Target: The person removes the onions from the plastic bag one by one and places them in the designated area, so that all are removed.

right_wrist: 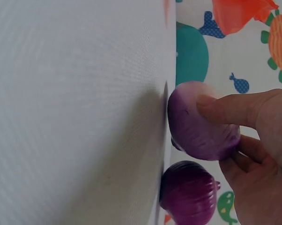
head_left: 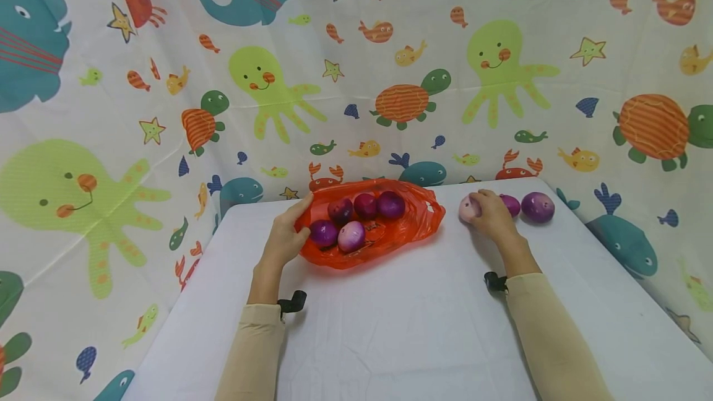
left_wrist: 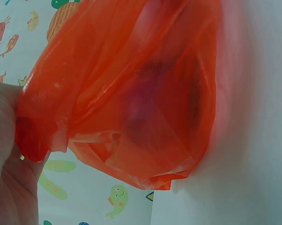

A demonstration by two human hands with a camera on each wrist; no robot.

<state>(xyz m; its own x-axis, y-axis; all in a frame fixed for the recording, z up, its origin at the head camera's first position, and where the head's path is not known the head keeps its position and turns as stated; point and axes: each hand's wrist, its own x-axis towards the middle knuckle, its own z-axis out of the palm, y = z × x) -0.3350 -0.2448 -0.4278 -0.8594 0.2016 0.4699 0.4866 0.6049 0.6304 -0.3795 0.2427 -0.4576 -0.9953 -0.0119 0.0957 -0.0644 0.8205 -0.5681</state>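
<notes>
My left hand (head_left: 286, 234) grips the left edge of a red plastic bag (head_left: 390, 232), whose mouth gapes toward me. Several purple onions (head_left: 351, 237) lie inside it. In the left wrist view the thin bag (left_wrist: 141, 108) hangs from the thumb and fingers, and the onions behind it are blurred. On the right, my right hand (head_left: 492, 214) holds a pale purple onion (right_wrist: 202, 122) between thumb and fingers, close over the table. Just beside that hand sit a darker onion (right_wrist: 189, 194), partly hidden by it in the head view, and another round onion (head_left: 538, 207).
A white cloth covers the table (head_left: 401, 327). Behind it hangs a curtain (head_left: 345, 79) printed with sea animals, close to the table's back edge. A dark wrist camera (head_left: 292, 302) sits at the left cuff, another (head_left: 494, 282) at the right.
</notes>
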